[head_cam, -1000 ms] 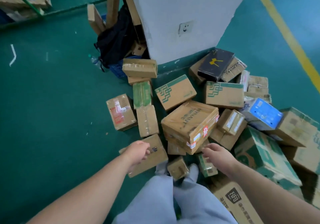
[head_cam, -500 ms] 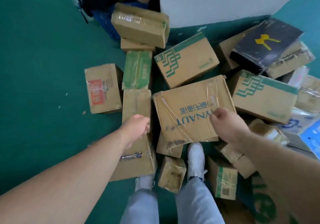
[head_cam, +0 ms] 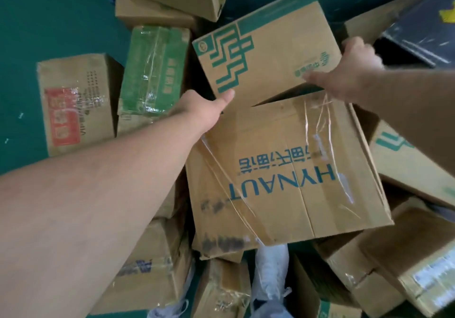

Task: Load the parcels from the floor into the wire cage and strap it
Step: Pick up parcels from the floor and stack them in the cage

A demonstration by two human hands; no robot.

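Main item: box with green print (head_cam: pixel 268 54), tilted, mid-heap on the green floor (head_cam: pixel 49 17), its near edge over the large taped "HYNAUT" box (head_cam: pixel 290 170).
Hands: left hand (head_cam: pixel 204 110) grips the near left corner, thumb pressed on top, fingers hidden underneath; right hand (head_cam: pixel 352 71) is curled round the right corner, gripping it.
Left of it: green-wrapped box (head_cam: pixel 152 71), then a brown box with a red label (head_cam: pixel 73 103).
Far right: black parcel (head_cam: pixel 423 34).
Near: more brown boxes, white shoe (head_cam: pixel 270 275).
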